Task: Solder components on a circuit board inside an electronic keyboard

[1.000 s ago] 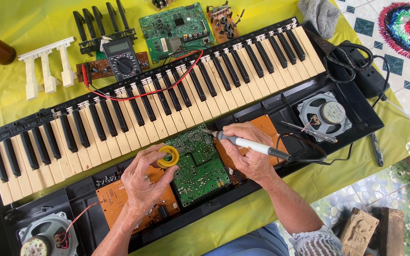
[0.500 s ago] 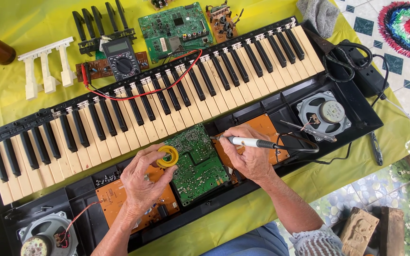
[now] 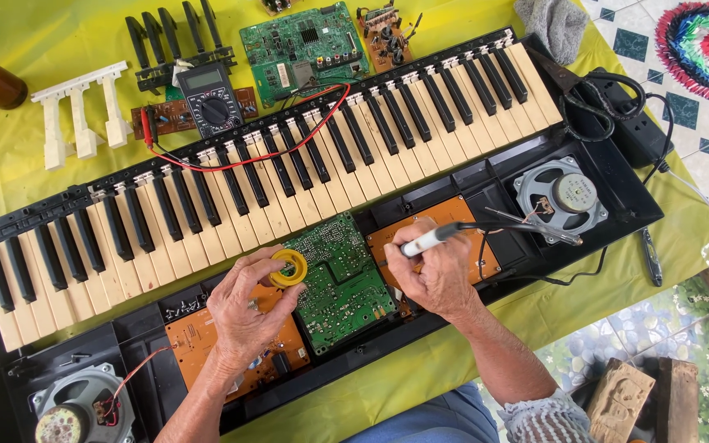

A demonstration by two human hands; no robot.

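Seen from the head camera, the left hand [image 3: 244, 316] pinches a yellow spool [image 3: 288, 268] between thumb and fingers, resting it at the edge of a green circuit board [image 3: 340, 283] inside an opened keyboard [image 3: 289, 189]. The right hand [image 3: 441, 275], just beside that board on the other side, is closed around a soldering iron [image 3: 453, 232], its tip lying over an orange board [image 3: 453, 215]. Beyond the right hand sits a round speaker [image 3: 562, 197]; the surface [image 3: 10, 156] carries a yellow cloth.

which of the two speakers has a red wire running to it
The speaker at the keyboard's lower-left end, nearest the left hand. A red wire loops to it; the speaker at the right end shows none.
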